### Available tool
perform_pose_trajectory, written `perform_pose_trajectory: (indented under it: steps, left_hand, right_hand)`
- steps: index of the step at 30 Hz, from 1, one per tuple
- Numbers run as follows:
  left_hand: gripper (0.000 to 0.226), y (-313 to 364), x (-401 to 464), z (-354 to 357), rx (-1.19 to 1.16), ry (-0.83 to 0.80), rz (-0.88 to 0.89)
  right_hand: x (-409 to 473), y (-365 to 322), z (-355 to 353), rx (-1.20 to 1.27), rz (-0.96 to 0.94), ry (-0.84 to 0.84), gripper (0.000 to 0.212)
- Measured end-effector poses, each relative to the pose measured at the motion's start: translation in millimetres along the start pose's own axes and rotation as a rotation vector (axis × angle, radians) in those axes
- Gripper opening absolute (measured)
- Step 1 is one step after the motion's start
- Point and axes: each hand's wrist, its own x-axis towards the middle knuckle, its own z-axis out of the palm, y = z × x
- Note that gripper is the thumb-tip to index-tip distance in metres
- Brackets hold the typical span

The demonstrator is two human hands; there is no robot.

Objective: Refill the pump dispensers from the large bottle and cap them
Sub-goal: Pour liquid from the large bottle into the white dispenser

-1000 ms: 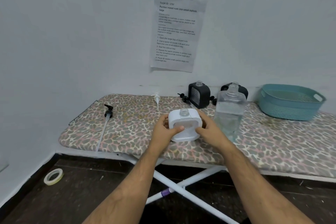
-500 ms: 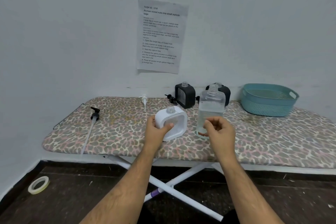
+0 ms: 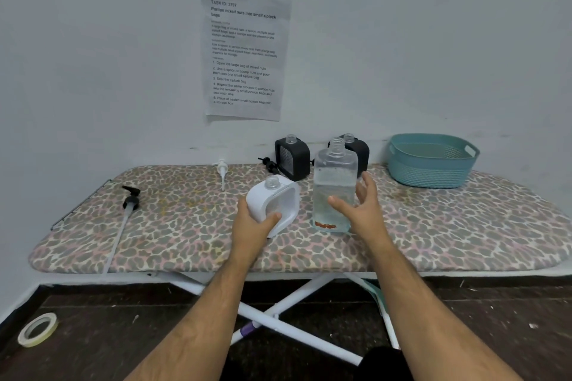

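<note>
On the leopard-print ironing board [image 3: 192,226], the left hand [image 3: 252,227] grips the uncapped white dispenser [image 3: 274,204], tilted with its neck up-left, while the right hand [image 3: 360,210], fingers spread and relaxed, flanks the upright, open-necked large bottle [image 3: 334,185] just beside it.

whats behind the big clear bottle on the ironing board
Behind the large clear plastic bottle stands a black square dispenser with a clear open neck, near the wall. The bottle covers its left and lower parts, so what it holds is unseen. The open right hand reaches round the bottle.
</note>
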Motion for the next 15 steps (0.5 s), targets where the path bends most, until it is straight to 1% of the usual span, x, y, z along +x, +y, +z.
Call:
perform_pose_trajectory:
  steps: [2, 3, 5, 6, 9, 13, 15]
  left_hand:
    - [0.061, -1, 0, -1, -0.014, -0.014, -0.006]
    - [0.062, -2, 0, -1, -0.023, -0.016, -0.015]
    - [0.063, -4, 1, -1, -0.034, -0.018, -0.024]
    - [0.062, -4, 1, -1, -0.037, -0.016, -0.024]
    - [0.061, -6, 2, 1, -0.031, -0.009, -0.025]
    - [0.061, -5, 1, 1, -0.015, 0.000, -0.020]
    - [0.061, -5, 0, 1, -0.002, 0.004, -0.013]
  right_hand:
    - [7, 3, -2, 0.065, 0.049, -0.090, 0.124]
    - [9, 4, -2, 0.084, 0.058, -0.126, 0.119]
    - [10, 6, 1, 0.078, 0.046, -0.159, 0.102]
    - [10, 8, 3, 0.076, 0.035, -0.158, 0.098]
    - [10, 13, 7, 0.080, 0.008, -0.130, 0.094]
    - [9, 18, 11, 0.065, 0.000, -0.055, 0.073]
    - [6, 16, 14, 0.048, -0.032, -0.023, 0.068]
